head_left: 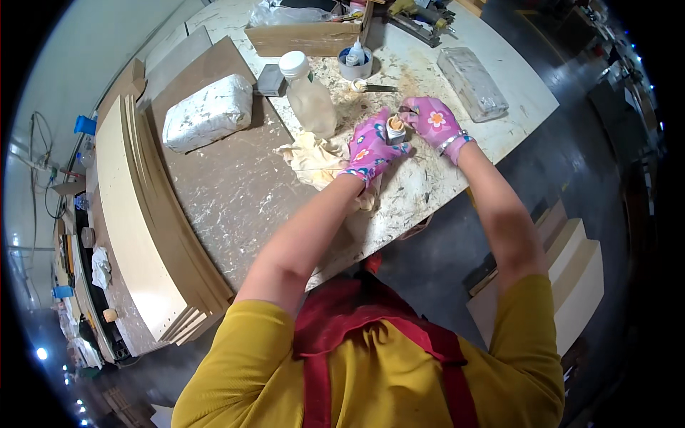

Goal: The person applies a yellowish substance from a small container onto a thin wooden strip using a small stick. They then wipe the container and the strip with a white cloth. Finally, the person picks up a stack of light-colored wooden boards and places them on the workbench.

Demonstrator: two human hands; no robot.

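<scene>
My left hand (373, 148), in a pink flowered glove, is wrapped around a small white jar (395, 130) with tan paste at its open top. Close by on the right, my right hand (433, 123), gloved alike, is pinched together over the jar's far side. Something thin and dark shows at its fingertips, too small to name. A crumpled cream cloth (312, 161) lies beside my left wrist. Behind that cloth stands a clear plastic bottle (311, 100) with a white cap. Beyond my hands, a dark-handled tool (380, 88) lies next to a small white lid (357, 85) with paste on it.
At left are stacked pale boards (146, 235) and a white wrapped block (208, 113). A grey block (472, 83) lies at right. Farther back are a round tub (354, 69) with a small bottle, a wooden box (305, 41) and a nail gun (415, 20). More boards (574, 278) stand below right.
</scene>
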